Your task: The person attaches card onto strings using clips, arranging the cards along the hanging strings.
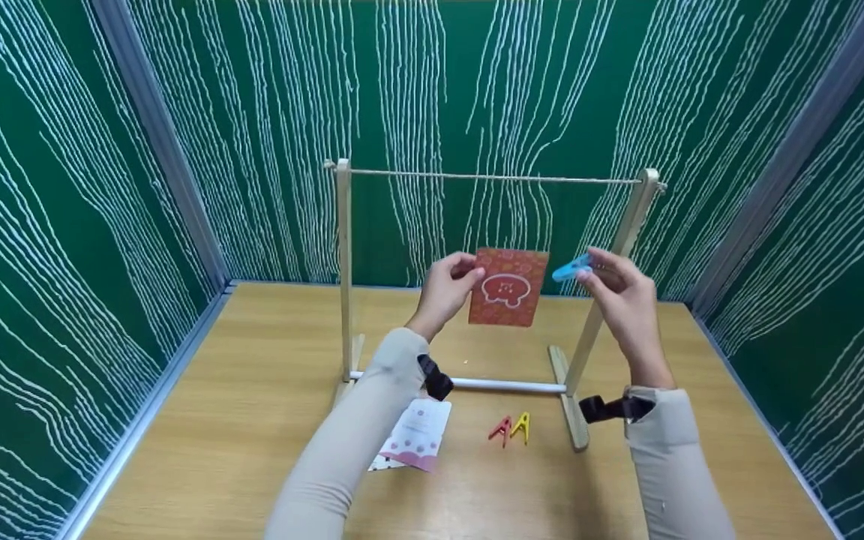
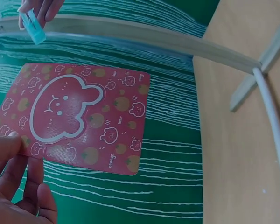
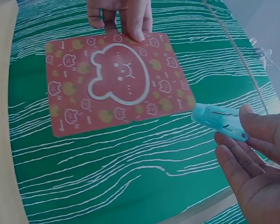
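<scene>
While left hand (image 1: 443, 292) holds one card (image 1: 507, 289), right (image 1: 629, 300) pinches one of three pegs (image 1: 571, 268).

"orange" (image 2: 112, 161), "bear" (image 2: 120, 120), on red card (image 2: 91, 114)

The head view looks forward and down over the wooden table (image 1: 214, 420); both wrist views, much nearer and seemingly turned sideways, share the red bear card (image 2: 74, 119) and blue clothespin (image 3: 219, 122).

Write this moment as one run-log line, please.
left hand: holds red card | right hand: pinches blue clothespin | table: red clothespin beside yellow clothespin; white-pink card
</scene>
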Tool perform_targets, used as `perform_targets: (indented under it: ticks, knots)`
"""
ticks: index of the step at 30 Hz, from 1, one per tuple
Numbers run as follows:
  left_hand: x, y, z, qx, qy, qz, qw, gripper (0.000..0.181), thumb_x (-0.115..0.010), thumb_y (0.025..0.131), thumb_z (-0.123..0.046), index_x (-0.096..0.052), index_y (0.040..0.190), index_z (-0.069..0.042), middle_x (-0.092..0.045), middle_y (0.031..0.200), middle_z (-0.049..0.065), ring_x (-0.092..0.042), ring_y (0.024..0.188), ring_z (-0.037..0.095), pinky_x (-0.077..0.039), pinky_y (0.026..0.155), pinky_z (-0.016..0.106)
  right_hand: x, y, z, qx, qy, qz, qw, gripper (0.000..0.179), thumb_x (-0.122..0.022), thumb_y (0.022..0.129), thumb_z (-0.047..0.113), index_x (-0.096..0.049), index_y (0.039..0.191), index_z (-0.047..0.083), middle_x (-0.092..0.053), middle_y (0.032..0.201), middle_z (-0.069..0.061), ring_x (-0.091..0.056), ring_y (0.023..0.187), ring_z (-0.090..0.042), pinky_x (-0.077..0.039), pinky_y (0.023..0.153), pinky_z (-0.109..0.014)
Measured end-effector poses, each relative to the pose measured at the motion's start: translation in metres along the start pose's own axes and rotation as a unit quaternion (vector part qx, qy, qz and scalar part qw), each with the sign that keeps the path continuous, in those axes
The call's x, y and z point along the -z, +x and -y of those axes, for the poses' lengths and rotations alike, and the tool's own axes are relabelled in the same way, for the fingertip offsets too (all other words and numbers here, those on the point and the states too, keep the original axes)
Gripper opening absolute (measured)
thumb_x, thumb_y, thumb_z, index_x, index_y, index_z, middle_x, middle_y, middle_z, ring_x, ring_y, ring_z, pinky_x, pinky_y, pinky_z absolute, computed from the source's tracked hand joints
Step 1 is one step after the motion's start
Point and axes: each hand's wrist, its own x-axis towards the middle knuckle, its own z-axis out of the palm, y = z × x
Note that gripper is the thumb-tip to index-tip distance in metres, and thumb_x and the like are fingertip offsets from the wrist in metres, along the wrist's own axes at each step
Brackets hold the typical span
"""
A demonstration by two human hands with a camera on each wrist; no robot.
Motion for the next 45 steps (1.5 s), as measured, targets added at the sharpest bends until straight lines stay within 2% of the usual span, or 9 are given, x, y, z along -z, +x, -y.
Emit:
perform_targets:
  ticks: [4,10,17,21,26,30,38,41,45]
  knots:
    - [-0.003,0.006,-0.015,-0.001,-0.021,-0.011,0.9997,0.019,-0.061,0.094,-0.016,-0.066,0.112,-0.01,-0.068,0.106,0.006,-0.062,0.096,0.015,-0.054,0.086,0.029,0.001,0.007,0.009,0.017,-0.001,-0.009,0.9998,0.038,-0.062,0.093,0.017,-0.059,0.128,0.003,-0.061,0.114,-0.005,-0.064,0.097,0.002,-0.05,0.085,-0.013]
    - [-0.008,0.012,-0.035,-0.011,-0.023,-0.033,0.9991,0.022,-0.061,0.094,-0.018,-0.067,0.114,-0.012,-0.068,0.107,0.004,-0.063,0.096,0.013,-0.054,0.086,0.027,0.004,0.019,0.019,0.043,-0.005,-0.031,0.9986,0.034,-0.062,0.092,0.015,-0.063,0.125,0.004,-0.063,0.11,0.0,-0.065,0.096,0.0,-0.05,0.085,-0.014]
    - [-0.014,0.023,-0.051,-0.031,-0.01,-0.059,0.9978,0.023,-0.063,0.092,-0.019,-0.068,0.114,-0.011,-0.07,0.104,0.004,-0.063,0.092,0.011,-0.054,0.081,0.024,0.007,0.03,0.029,0.047,0.01,-0.065,0.9968,0.034,-0.067,0.088,0.012,-0.065,0.12,0.001,-0.066,0.103,0.002,-0.066,0.091,0.0,-0.051,0.081,-0.013]
    - [-0.016,0.027,-0.059,-0.026,-0.014,-0.064,0.9975,0.024,-0.063,0.092,-0.02,-0.068,0.114,-0.012,-0.07,0.104,0.003,-0.063,0.09,0.01,-0.054,0.079,0.024,0.008,0.035,0.033,0.046,0.008,-0.081,0.9956,0.032,-0.068,0.087,0.011,-0.066,0.118,0.0,-0.066,0.1,0.005,-0.066,0.089,-0.001,-0.051,0.08,-0.013]
    - [-0.021,0.03,-0.066,-0.023,-0.016,-0.062,0.9977,0.025,-0.063,0.093,-0.02,-0.068,0.116,-0.013,-0.07,0.106,0.002,-0.064,0.091,0.01,-0.054,0.08,0.023,0.009,0.043,0.042,0.052,0.018,-0.097,0.9938,0.029,-0.069,0.087,0.01,-0.068,0.115,0.001,-0.066,0.099,0.007,-0.066,0.09,-0.002,-0.052,0.081,-0.014]
    - [-0.025,0.032,-0.07,-0.033,-0.02,-0.06,0.9975,0.025,-0.063,0.092,-0.02,-0.068,0.116,-0.012,-0.07,0.106,0.003,-0.064,0.091,0.011,-0.054,0.079,0.022,0.007,0.049,0.051,0.065,0.027,-0.109,0.9915,0.026,-0.069,0.086,0.007,-0.07,0.112,0.002,-0.067,0.1,0.007,-0.067,0.092,-0.003,-0.052,0.083,-0.015]
    - [-0.033,0.035,-0.077,-0.053,-0.019,-0.064,0.9964,0.023,-0.063,0.092,-0.017,-0.068,0.114,-0.01,-0.07,0.106,0.005,-0.065,0.091,0.01,-0.053,0.078,0.021,0.005,0.061,0.063,0.093,0.058,-0.16,0.981,0.026,-0.072,0.082,0.006,-0.071,0.106,-0.001,-0.067,0.094,0.007,-0.065,0.088,-0.007,-0.053,0.081,-0.018]
    - [-0.035,0.035,-0.079,-0.052,-0.023,-0.066,0.9962,0.023,-0.063,0.092,-0.017,-0.068,0.113,-0.01,-0.071,0.105,0.004,-0.065,0.09,0.01,-0.053,0.078,0.021,0.005,0.065,0.065,0.095,0.055,-0.177,0.9781,0.026,-0.072,0.082,0.007,-0.071,0.106,-0.001,-0.066,0.093,0.01,-0.064,0.089,-0.006,-0.052,0.083,-0.018]
    - [-0.038,0.036,-0.079,-0.055,-0.023,-0.068,0.9959,0.022,-0.063,0.092,-0.016,-0.069,0.113,-0.01,-0.071,0.104,0.005,-0.064,0.089,0.01,-0.054,0.078,0.022,0.006,0.07,0.07,0.096,0.023,-0.191,0.9766,0.025,-0.071,0.083,0.008,-0.071,0.107,0.001,-0.065,0.092,0.013,-0.063,0.088,-0.004,-0.052,0.083,-0.017]
